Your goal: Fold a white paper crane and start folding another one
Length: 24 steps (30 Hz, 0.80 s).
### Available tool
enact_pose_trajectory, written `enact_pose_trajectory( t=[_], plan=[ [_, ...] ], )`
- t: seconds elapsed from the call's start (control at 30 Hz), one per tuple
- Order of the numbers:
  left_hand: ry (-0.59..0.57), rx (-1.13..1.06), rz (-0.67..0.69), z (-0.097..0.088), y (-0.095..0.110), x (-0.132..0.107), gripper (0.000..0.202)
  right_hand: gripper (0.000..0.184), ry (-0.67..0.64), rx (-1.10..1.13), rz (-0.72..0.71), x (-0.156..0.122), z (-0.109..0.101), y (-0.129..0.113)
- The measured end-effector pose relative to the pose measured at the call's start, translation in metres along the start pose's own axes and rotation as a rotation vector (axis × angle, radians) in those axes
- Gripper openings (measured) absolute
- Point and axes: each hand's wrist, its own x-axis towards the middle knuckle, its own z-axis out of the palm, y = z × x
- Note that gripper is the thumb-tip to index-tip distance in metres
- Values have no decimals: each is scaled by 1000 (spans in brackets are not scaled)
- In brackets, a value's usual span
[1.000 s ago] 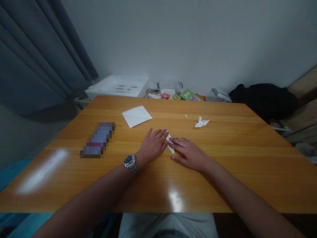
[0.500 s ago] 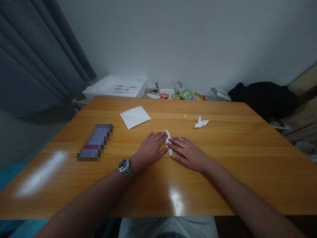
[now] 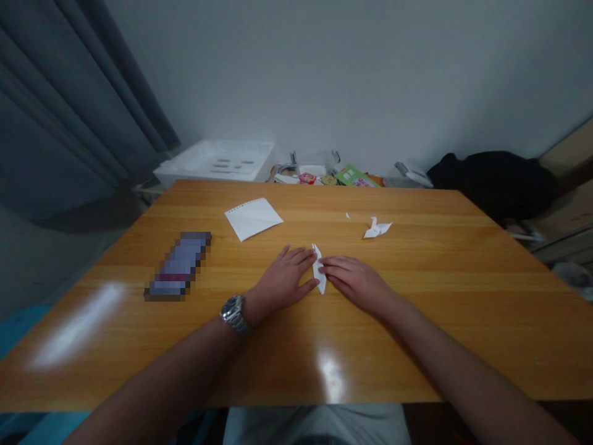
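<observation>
A narrow piece of folded white paper lies on the wooden table between my two hands. My left hand, with a metal watch on its wrist, rests flat with fingers stretched out. Its fingertips and thumb touch the paper's left edge. From the other side, my right hand has its fingers drawn together, their tips gripping the paper's right edge; its thumb is largely hidden. A folded white paper bird stands beyond my right hand.
On the table lie a white sheet with a perforated edge, a blurred-out phone-like object and a tiny paper scrap. Behind the far edge are a white foam tray, a green packet and a black cloth-like heap.
The folded paper has shifted slightly right and nearer to me. My right hand's fingers, spread before, have come together at its edge. My left hand has moved a little right with the paper.
</observation>
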Motion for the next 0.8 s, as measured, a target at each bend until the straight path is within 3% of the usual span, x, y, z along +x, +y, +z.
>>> enact_pose_trajectory(
  t=[0.53, 0.8],
  plan=[
    [22, -95, 48, -7, 1, 3, 42, 24, -13, -7, 23, -1, 7, -1],
    [45, -83, -9, -5, 6, 3, 32, 22, 68, 146, 159, -1, 7, -8]
  ],
)
